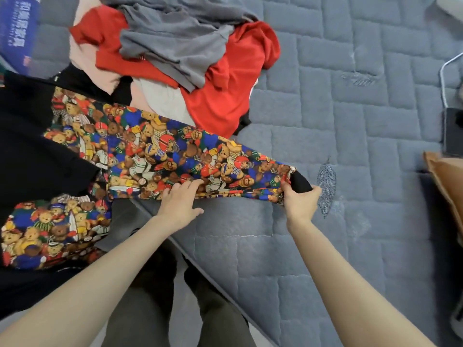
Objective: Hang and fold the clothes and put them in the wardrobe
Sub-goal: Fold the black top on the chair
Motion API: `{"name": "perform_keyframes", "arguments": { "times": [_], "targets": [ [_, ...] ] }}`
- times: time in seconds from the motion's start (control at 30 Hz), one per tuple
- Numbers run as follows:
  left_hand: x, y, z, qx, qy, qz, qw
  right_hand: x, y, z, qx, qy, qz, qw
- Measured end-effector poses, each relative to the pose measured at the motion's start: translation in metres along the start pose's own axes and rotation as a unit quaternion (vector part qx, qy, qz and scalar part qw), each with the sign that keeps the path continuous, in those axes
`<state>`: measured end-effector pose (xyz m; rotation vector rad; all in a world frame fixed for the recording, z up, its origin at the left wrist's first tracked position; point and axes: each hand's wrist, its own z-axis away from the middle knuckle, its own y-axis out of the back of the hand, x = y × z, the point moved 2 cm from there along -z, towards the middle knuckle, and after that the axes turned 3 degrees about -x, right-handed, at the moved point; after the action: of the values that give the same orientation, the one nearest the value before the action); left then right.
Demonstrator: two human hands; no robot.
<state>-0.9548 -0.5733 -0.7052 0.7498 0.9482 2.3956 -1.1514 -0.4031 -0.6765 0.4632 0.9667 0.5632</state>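
On the grey-blue quilted mattress cover point(350, 121), which fills most of the view, a black top with teddy-bear-print sleeves point(30, 146) lies spread at the left side. Its body extends off the left edge.

One printed sleeve point(188, 156) runs from the top's body out to the right, stretched flat across the cover. The second printed sleeve point(50, 234) lies at the lower left, near the cover's edge.

Above the stretched sleeve sits a loose pile of clothes. A red garment point(225, 96) forms its largest part. A grey garment point(175, 41) lies crumpled on top of it. A pale pink garment point(85, 58) and a cream one point(162, 98) show beneath.

A blue printed box point(17, 28) occupies the upper left corner. At the right edge are a brown object point(446, 179), a black device point(453, 131) and a white cable point(444, 78); what each is cannot be told.

The person's legs, in dark trousers point(150, 309), stand below the cover's edge.

The left hand point(179, 202) rests palm down on the lower edge of the stretched sleeve, about midway along, fingers extended and slightly spread, gripping nothing.

The right hand point(299, 202) pinches the sleeve's black cuff point(300, 182) between thumb and curled fingers at the sleeve's far right end.
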Motion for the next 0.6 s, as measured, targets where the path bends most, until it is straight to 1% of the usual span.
{"name": "perform_keyframes", "arguments": {
  "times": [0.07,0.13,0.23,0.37,0.47,0.53,0.6],
  "targets": [
    [0.006,0.005,0.007,-0.003,-0.02,0.023,1.0,-0.006,0.009,0.008,0.022,-0.038,-0.041,0.998],
    [0.007,0.014,0.016,0.013,-0.03,0.054,0.998,-0.017,0.014,0.018,-0.006,-0.045,-0.081,0.996],
    [0.003,0.031,0.03,0.057,-0.023,0.101,0.993,-0.042,0.016,0.044,-0.12,-0.018,-0.113,0.986],
    [-0.021,0.056,0.05,0.099,0.027,0.191,0.976,-0.079,-0.004,0.095,-0.284,0.027,-0.081,0.955],
    [-0.053,0.077,0.067,0.088,0.065,0.191,0.975,-0.107,-0.036,0.139,-0.358,0.053,-0.054,0.931],
    [-0.08,0.09,0.081,0.067,0.103,0.191,0.974,-0.128,-0.062,0.17,-0.399,0.091,-0.021,0.912],
    [-0.107,0.103,0.098,0.054,0.131,0.238,0.961,-0.151,-0.09,0.205,-0.443,0.133,0.017,0.886]
  ]
}}
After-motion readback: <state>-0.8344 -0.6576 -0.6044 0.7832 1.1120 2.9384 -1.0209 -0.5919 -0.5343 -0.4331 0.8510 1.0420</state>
